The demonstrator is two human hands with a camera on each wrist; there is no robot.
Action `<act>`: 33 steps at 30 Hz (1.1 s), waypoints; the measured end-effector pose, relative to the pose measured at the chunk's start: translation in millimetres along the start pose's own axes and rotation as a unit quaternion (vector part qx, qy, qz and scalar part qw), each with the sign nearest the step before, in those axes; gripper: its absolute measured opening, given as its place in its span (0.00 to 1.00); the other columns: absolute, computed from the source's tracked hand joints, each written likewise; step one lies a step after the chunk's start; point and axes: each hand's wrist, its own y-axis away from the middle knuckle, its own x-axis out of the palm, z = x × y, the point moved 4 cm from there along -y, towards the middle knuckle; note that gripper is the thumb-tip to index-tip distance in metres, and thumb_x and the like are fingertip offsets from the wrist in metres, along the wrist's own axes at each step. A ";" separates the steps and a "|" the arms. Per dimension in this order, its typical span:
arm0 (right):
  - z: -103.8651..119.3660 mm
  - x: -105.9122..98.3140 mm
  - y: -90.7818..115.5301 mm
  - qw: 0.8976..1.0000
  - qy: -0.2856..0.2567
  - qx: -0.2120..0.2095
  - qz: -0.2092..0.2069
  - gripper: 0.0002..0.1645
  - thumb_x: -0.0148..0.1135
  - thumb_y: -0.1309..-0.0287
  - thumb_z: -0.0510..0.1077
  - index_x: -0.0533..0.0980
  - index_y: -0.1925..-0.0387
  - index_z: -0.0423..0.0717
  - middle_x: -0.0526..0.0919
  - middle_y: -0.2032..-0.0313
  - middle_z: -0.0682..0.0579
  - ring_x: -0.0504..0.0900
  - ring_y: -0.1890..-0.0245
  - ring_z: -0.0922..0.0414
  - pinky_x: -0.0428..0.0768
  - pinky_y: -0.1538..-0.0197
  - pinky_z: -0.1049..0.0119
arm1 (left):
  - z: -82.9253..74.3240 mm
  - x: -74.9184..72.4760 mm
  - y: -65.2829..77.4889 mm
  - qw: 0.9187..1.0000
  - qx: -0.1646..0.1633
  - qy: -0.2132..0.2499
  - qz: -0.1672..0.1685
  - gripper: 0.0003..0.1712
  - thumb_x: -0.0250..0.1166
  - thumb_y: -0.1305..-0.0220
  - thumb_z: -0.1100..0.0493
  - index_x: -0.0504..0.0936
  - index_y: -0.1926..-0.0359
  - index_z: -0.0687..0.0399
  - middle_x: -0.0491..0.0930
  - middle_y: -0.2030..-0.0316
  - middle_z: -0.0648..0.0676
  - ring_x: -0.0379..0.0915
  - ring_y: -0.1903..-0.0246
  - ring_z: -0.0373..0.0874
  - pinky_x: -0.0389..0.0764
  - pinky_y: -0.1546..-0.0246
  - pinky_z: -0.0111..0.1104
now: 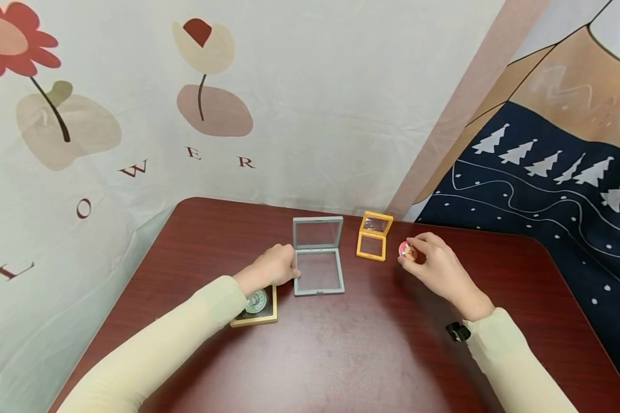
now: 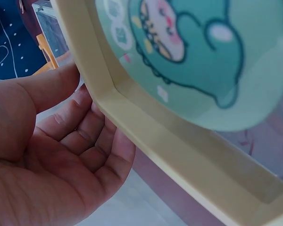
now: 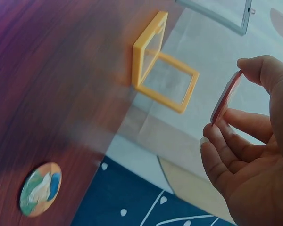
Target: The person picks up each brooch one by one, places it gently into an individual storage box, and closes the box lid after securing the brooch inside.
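Observation:
My left hand (image 1: pixel 272 265) is at the left edge of an open grey display frame (image 1: pixel 319 294), its thumb and forefinger pinching that edge. Close by the left wrist lies a gold-edged display frame (image 1: pixel 253 322) holding a green round badge with a cartoon dinosaur (image 2: pixel 198 56); the forearm partly covers it. Between thumb and fingertips my right hand (image 1: pixel 439 269) pinches a round red-edged badge (image 1: pixel 407 250) above the table, seen edge-on in the right wrist view. To its left stands a small yellow display frame (image 1: pixel 372 258), hinged open. Another round picture badge (image 3: pixel 40 189) lies on the table in the right wrist view.
The dark red wooden table (image 1: pixel 341 355) has its far edge along a hanging cloth (image 1: pixel 330 103) with flowers and letters. At the right hangs a dark blue cloth (image 1: pixel 573 212) with white trees. A small black device (image 1: pixel 458 331) is at the right wrist.

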 end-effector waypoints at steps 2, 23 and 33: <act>4.5 2.0 -0.2 1.000 0.000 -0.010 -0.005 0.28 0.77 0.42 0.41 0.81 0.45 0.28 0.81 0.52 0.38 0.79 0.57 0.46 0.84 0.56 0.49 | -0.2 0.7 0.1 1.000 0.002 -0.002 -0.002 0.17 0.73 0.31 0.55 0.83 0.78 0.54 0.81 0.79 0.48 0.66 0.81 0.41 0.70 0.74 0.33; 50.3 23.0 -7.0 0.996 -0.012 -0.089 -0.029 0.25 0.80 0.46 0.42 0.85 0.49 0.33 0.82 0.55 0.43 0.79 0.56 0.50 0.83 0.57 0.55 | -13.7 5.9 7.1 0.999 0.036 -0.018 0.001 0.17 0.74 0.33 0.56 0.83 0.79 0.53 0.79 0.80 0.47 0.70 0.78 0.41 0.72 0.74 0.33; 74.4 40.4 -9.3 0.992 -0.024 -0.124 -0.007 0.23 0.78 0.45 0.43 0.85 0.50 0.34 0.82 0.53 0.44 0.80 0.53 0.49 0.82 0.52 0.55 | -16.6 9.0 8.5 0.999 0.037 -0.018 0.016 0.17 0.74 0.33 0.56 0.85 0.79 0.52 0.80 0.79 0.47 0.71 0.78 0.41 0.74 0.73 0.33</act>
